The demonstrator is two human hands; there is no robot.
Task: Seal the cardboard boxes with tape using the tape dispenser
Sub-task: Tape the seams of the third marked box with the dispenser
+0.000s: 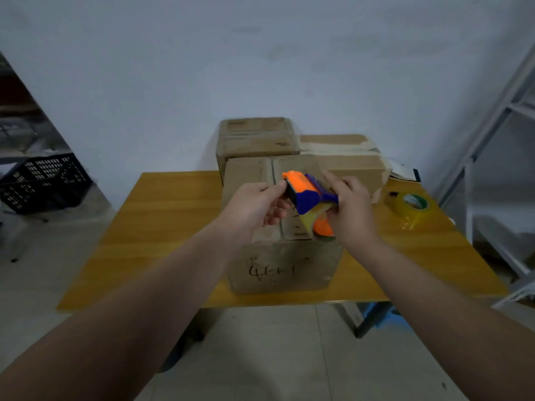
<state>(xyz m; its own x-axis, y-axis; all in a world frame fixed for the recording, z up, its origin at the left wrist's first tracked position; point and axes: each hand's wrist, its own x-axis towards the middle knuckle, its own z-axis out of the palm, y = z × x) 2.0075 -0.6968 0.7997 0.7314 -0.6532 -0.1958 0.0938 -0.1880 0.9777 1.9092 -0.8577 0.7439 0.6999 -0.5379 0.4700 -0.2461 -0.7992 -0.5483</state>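
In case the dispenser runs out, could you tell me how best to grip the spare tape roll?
On the spare tape roll, probably pinch the upper rim from above, thumb inside the core, fingers outside: its hole faces up and its rim is exposed.

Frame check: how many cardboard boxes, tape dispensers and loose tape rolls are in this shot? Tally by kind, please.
3 cardboard boxes: front box, rear left box, rear right box
1 tape dispenser, orange and blue
1 loose tape roll, yellowish
Total: 5
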